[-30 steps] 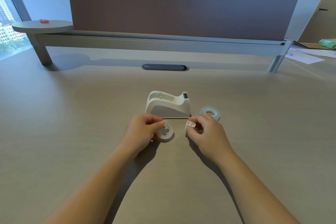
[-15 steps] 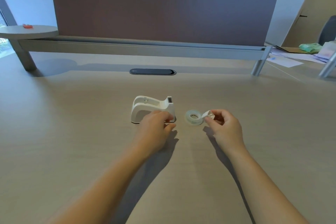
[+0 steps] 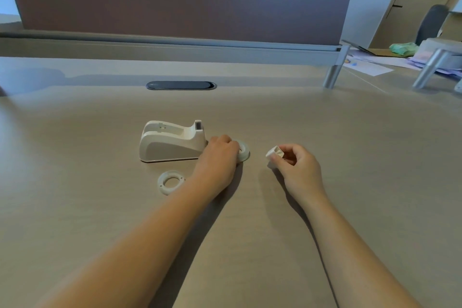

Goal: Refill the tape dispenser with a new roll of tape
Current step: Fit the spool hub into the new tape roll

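Note:
A white tape dispenser (image 3: 172, 142) stands on the desk with its roll bay empty. Just right of it lies a new roll of clear tape (image 3: 243, 151), and my left hand (image 3: 220, 157) rests over it with fingers closed on its left side. An empty white tape ring (image 3: 171, 182) lies flat on the desk in front of the dispenser, untouched. My right hand (image 3: 296, 166), further right and apart from the roll, pinches a small white spindle core (image 3: 275, 152) between thumb and fingers.
A dark oval cable grommet (image 3: 181, 85) sits behind the dispenser. A brown divider panel (image 3: 180, 0) on a grey rail closes off the back. At the far right are metal legs (image 3: 333, 74), papers (image 3: 370, 67) and a green object (image 3: 402, 49).
My left hand has set the empty ring down and moved right onto the new roll. My right hand, still holding the spindle core, has drawn away to the right. The camera has also shifted.

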Motion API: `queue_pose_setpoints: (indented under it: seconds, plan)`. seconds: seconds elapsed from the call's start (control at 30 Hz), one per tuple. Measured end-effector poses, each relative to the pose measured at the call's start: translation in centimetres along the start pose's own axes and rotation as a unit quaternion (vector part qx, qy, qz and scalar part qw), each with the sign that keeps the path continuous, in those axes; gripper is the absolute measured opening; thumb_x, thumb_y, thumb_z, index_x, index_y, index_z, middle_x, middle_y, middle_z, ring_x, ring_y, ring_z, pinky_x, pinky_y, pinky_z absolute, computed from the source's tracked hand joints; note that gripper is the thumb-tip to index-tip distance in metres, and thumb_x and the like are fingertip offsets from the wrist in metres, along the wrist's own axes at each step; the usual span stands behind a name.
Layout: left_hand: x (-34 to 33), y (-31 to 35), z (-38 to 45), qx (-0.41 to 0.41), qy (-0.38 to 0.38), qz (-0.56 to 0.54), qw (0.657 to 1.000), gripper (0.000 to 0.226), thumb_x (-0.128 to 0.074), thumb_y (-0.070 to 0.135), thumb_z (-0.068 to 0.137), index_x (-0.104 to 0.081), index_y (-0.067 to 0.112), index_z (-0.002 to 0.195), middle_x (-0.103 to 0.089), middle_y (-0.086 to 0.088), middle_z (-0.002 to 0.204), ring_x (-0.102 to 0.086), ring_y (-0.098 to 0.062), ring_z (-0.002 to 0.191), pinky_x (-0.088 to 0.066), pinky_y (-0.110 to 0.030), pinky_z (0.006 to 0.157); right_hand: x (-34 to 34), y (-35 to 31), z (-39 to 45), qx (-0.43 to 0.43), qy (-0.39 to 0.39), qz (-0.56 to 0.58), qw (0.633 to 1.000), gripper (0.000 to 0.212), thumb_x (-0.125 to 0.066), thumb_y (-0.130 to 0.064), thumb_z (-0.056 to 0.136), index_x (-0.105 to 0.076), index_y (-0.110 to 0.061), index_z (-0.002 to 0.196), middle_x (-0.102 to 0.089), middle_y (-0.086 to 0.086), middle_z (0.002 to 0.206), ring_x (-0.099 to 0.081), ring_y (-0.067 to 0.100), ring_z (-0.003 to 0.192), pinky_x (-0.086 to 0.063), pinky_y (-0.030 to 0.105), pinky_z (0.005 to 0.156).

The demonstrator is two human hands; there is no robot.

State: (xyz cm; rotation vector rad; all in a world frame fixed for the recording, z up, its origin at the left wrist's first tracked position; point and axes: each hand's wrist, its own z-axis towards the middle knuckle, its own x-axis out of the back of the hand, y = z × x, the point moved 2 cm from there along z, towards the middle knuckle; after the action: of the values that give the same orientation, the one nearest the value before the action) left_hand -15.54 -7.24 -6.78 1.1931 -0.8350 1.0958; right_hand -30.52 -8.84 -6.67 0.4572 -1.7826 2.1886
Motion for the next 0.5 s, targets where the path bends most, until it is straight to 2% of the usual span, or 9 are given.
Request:
queue_pose_setpoints:
  seconds: [0.1,0.17,0.2,0.23,0.3,0.33,0.4,0.43,0.5]
  plan:
    - [0.7,0.3,-0.7,0.035,0.038,-0.102,0.993,0.022,-0.046,0.018,0.086,-0.056,0.005,0.100,-0.056,-0.014,0.114,-0.048,-0.029,0.107,-0.035,-0.034,0.089,-0.1,-0.2,-0.1,-0.001,-0.004,0.025,1.000,0.009,-0.063,-0.027,0.080,-0.054,-0.029,0.078,-0.057,-0.015,0.072,-0.054,0.001,0.069,-0.046,0.037,0.074]
    - [1.7,0.2,-1.7,0.106,0.043,-0.260,0.959,0.020,-0.048,0.022,0.085,-0.058,0.006,0.092,-0.061,-0.013,0.099,-0.054,-0.028,0.096,-0.040,-0.034,0.081,-0.1,-0.5,-0.2,0.004,-0.008,0.053,0.999,0.014,-0.064,-0.026,0.079,-0.053,-0.033,0.074,-0.058,-0.014,0.074,-0.055,0.003,0.071,-0.047,0.036,0.072]
    - [2.1,0.1,-2.4,0.141,0.030,-0.361,0.921,0.019,-0.048,0.022,0.086,-0.057,0.007,0.088,-0.060,-0.013,0.091,-0.056,-0.028,0.089,-0.042,-0.033,0.078,-0.3,-0.7,-0.3,0.008,-0.009,0.064,0.998,0.017,-0.064,-0.025,0.079,-0.052,-0.034,0.071,-0.058,-0.013,0.075,-0.055,0.004,0.073,-0.047,0.035,0.071]
    - [2.4,-0.2,-3.0,0.173,0.013,-0.464,0.868,0.019,-0.047,0.022,0.087,-0.057,0.006,0.087,-0.058,-0.012,0.085,-0.056,-0.026,0.084,-0.044,-0.032,0.076,-0.4,-1.0,-0.5,0.011,-0.012,0.078,0.997,0.018,-0.064,-0.025,0.079,-0.052,-0.035,0.070,-0.058,-0.013,0.076,-0.055,0.006,0.075,-0.047,0.033,0.069]
    - [3.1,-0.9,-4.2,0.224,-0.034,-0.639,0.735,0.020,-0.044,0.020,0.088,-0.057,0.005,0.089,-0.059,-0.011,0.084,-0.059,-0.022,0.078,-0.051,-0.027,0.070,-1.0,-1.9,-1.1,0.019,-0.023,0.123,0.992,0.017,-0.064,-0.023,0.078,-0.055,-0.033,0.069,-0.060,-0.009,0.077,-0.057,0.011,0.077,-0.049,0.030,0.066]
    - [3.5,-1.3,-4.8,0.237,-0.047,-0.690,0.682,0.021,-0.043,0.019,0.089,-0.057,0.004,0.093,-0.061,-0.011,0.084,-0.060,-0.020,0.075,-0.054,-0.025,0.064,-1.4,-2.5,-1.4,0.027,-0.031,0.145,0.989,0.016,-0.065,-0.021,0.078,-0.056,-0.032,0.071,-0.061,-0.008,0.077,-0.057,0.012,0.077,-0.051,0.026,0.065]
    - [4.2,-2.1,-5.8,0.253,-0.059,-0.732,0.630,0.026,-0.042,0.018,0.090,-0.056,0.001,0.102,-0.064,-0.013,0.084,-0.062,-0.019,0.073,-0.056,-0.023,0.057,-2.4,-3.8,-2.1,0.051,-0.049,0.165,0.984,0.015,-0.064,-0.019,0.080,-0.057,-0.031,0.074,-0.060,-0.009,0.076,-0.057,0.005,0.073,-0.049,0.010,0.056]
    - [4.5,-2.5,-6.3,0.254,-0.058,-0.738,0.622,0.027,-0.041,0.018,0.090,-0.056,0.000,0.104,-0.065,-0.014,0.085,-0.063,-0.019,0.072,-0.057,-0.023,0.056,-2.9,-4.5,-2.6,0.062,-0.056,0.176,0.981,0.016,-0.064,-0.017,0.080,-0.057,-0.030,0.075,-0.059,-0.009,0.076,-0.057,0.000,0.069,-0.045,0.004,0.050]
    - [4.9,-3.2,-7.2,0.249,-0.054,-0.734,0.630,0.025,-0.041,0.017,0.090,-0.059,0.002,0.099,-0.066,-0.014,0.084,-0.065,-0.017,0.066,-0.057,-0.022,0.055,-4.0,-5.6,-3.4,0.081,-0.071,0.201,0.974,0.015,-0.063,-0.013,0.081,-0.057,-0.027,0.080,-0.058,-0.010,0.074,-0.055,-0.010,0.060,-0.043,0.003,0.047]
